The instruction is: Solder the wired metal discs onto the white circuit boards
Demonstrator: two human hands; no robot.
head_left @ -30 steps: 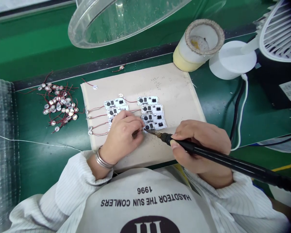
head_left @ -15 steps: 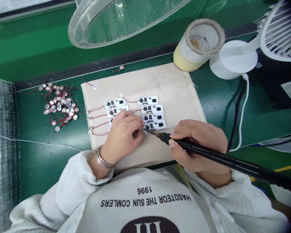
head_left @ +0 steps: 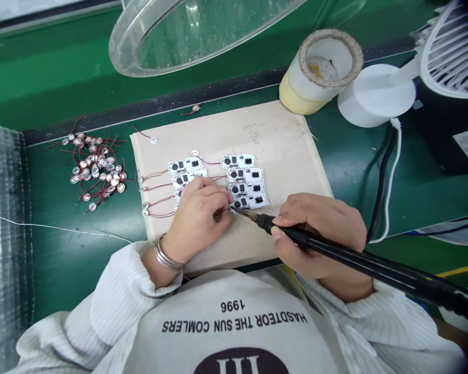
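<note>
While the right hand (head_left: 322,236) wraps its fingers round a soldering iron (head_left: 374,264), tip at the nearest circuit board (head_left: 251,201) on the beige sheet (head_left: 288,150), left hand (head_left: 203,213) curls alongside; its hold, cannot tell.

Bright, cool, fairly even light is falling over the pale mat (head_left: 281,140), apparently from above, and soft shade is gathering beneath the left hand (head_left: 198,215). Streaky glare is breaking up the clear plastic stack (head_left: 3,239), while small highlights are glinting along the black soldering iron (head_left: 331,243) and reflections are clouding the transparent disc (head_left: 130,57). The wide lens is stretching the fan (head_left: 452,57) near the edge, and the right-hand corners are sinking into darkness. The circuit boards (head_left: 245,175) are showing clearly, though their tiniest details are blurring.
</note>
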